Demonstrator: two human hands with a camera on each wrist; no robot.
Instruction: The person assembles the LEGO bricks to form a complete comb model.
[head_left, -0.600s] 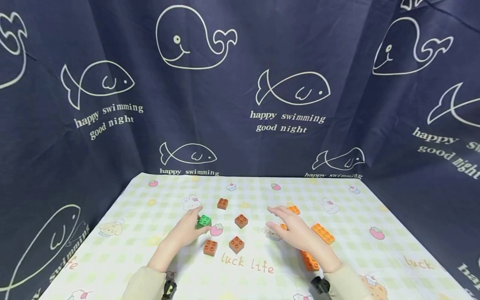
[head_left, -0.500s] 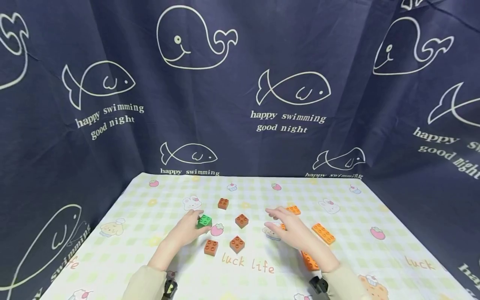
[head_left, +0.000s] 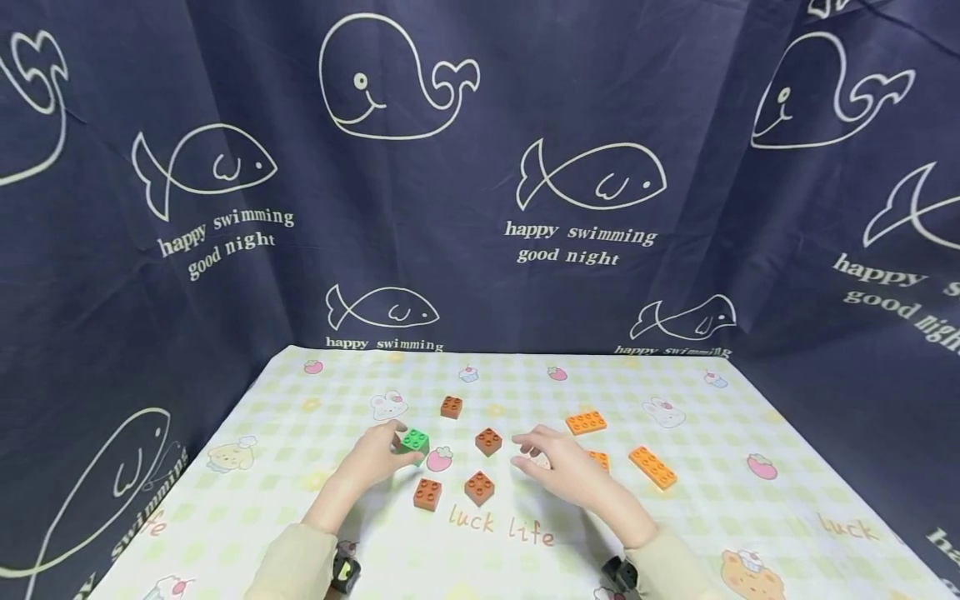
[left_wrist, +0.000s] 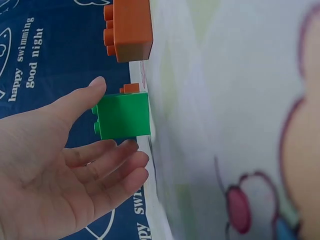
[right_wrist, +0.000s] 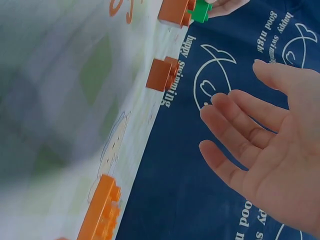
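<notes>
My left hand [head_left: 375, 457] is around a green building brick [head_left: 415, 441], thumb on one side and fingers on the other. The left wrist view shows the green brick [left_wrist: 124, 116] between thumb and fingertips, with no firm contact plainly visible. My right hand [head_left: 558, 462] hovers with loosely bent fingers and holds nothing. Nearest its fingertips is a brown brick [head_left: 488, 442]. Other brown bricks lie close by: one behind [head_left: 451, 407], one in front [head_left: 479, 488] and one by the left wrist [head_left: 427, 494].
Orange bricks lie on the right: a long one at the back [head_left: 587, 422], one partly behind my right hand [head_left: 599, 460] and another long one further right [head_left: 652, 467]. A checked cloth [head_left: 712, 517] covers the table. A dark blue curtain [head_left: 480, 275] stands behind it.
My right hand has moved left and slightly nearer, uncovering more of the orange bricks; its forearm now hides one orange brick. My left fingers have drawn in closer to the green brick.
</notes>
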